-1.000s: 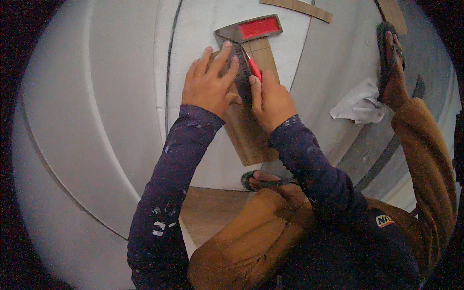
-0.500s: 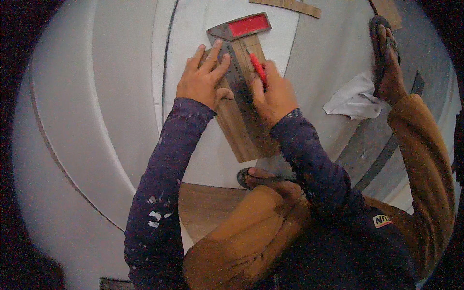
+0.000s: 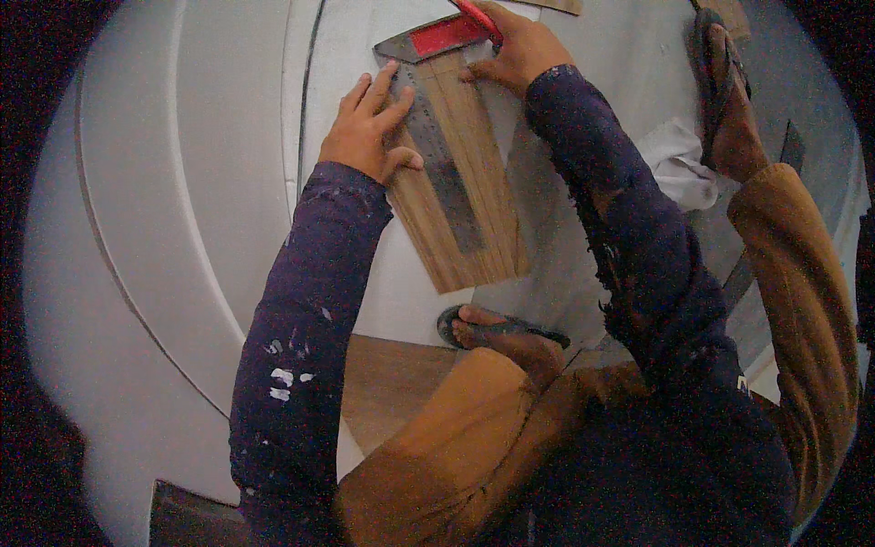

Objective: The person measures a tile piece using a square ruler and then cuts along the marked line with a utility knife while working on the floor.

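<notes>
A short wood-grain plank (image 3: 492, 214) lies on the white sheet. Along it rests the grey metal blade of a try square (image 3: 447, 182), its red-inlaid stock across the plank's far end. My left hand (image 3: 365, 128) is open, fingers spread, pressing on the blade and the plank's left side. At the far right corner of the plank, my right hand (image 3: 524, 46) is closed around a slim red tool (image 3: 478, 20), pen- or knife-like, its tip cut off by the view's top edge. The right thumb reaches toward the plank's end.
Another wood strip (image 3: 556, 5) lies at the far edge. To the right is a crumpled white cloth (image 3: 679, 164) beside my sandalled foot (image 3: 725, 100). My other foot (image 3: 501, 330) stands just nearer than the plank. Brown flooring (image 3: 401, 378) shows under the near sheet edge.
My right hand has moved away from me, from over the plank's middle to beside the square's stock, with the red tool still in it. My left hand stays on the square.
</notes>
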Available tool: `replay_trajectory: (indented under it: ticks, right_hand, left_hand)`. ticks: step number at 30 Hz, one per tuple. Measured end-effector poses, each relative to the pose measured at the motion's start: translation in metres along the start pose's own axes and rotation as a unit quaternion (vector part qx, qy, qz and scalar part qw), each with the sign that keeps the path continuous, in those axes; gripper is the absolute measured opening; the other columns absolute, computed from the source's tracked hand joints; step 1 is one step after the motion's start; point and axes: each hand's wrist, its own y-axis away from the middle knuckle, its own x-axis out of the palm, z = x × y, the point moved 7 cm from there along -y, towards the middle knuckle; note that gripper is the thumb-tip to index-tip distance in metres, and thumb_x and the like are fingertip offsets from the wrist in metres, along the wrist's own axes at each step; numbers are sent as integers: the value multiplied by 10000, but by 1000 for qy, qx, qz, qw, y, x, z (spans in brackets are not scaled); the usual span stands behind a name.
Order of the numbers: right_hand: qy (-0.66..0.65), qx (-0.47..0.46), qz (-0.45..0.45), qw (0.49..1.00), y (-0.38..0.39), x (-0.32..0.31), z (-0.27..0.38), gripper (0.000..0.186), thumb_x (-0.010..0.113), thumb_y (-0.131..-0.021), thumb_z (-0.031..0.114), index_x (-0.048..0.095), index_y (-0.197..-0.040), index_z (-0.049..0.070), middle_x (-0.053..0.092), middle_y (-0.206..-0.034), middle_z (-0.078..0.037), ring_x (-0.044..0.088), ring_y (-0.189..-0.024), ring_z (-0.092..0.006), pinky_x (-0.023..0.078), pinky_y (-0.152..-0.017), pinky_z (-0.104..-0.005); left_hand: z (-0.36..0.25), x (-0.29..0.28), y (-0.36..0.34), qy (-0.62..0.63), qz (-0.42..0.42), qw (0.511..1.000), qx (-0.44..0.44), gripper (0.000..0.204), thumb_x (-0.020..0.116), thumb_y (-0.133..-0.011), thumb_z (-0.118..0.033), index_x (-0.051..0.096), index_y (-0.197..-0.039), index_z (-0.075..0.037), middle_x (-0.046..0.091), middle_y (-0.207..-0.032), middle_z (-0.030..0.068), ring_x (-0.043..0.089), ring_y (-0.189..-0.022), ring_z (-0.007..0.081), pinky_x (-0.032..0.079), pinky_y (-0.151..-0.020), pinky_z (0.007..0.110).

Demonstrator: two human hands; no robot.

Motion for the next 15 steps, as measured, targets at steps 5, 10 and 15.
replay_trajectory:
  ticks: [5,10,15]
  right_hand:
    - [26,-18,-25,999,-3,1,-3,776,847,-722,399,490,-1399,274,727,-1084,-140,700,-982,-386,571,-855,-500]
    - [-84,49,-13,995,56,-6,28,480,671,-903,413,532,-1274,142,706,-955,-244,688,-894,-449,554,-791,-537]
    - [-178,135,16,975,101,23,46,443,432,-1032,441,555,-1107,22,668,-860,-324,659,-826,-508,522,-770,-583]
  left_hand:
    - [-4,4,-1,-10,12,1000,13,954,898,-516,-326,570,-1403,-202,355,-1605,-4,349,-1431,403,375,-1171,460]
    - [1,9,5,-17,40,999,-5,948,886,-548,-336,548,-1420,-183,368,-1599,-17,345,-1432,403,372,-1175,461]
    - [-9,-1,-3,-42,46,998,4,915,872,-585,-375,548,-1415,-167,358,-1604,-10,325,-1439,414,359,-1181,466]
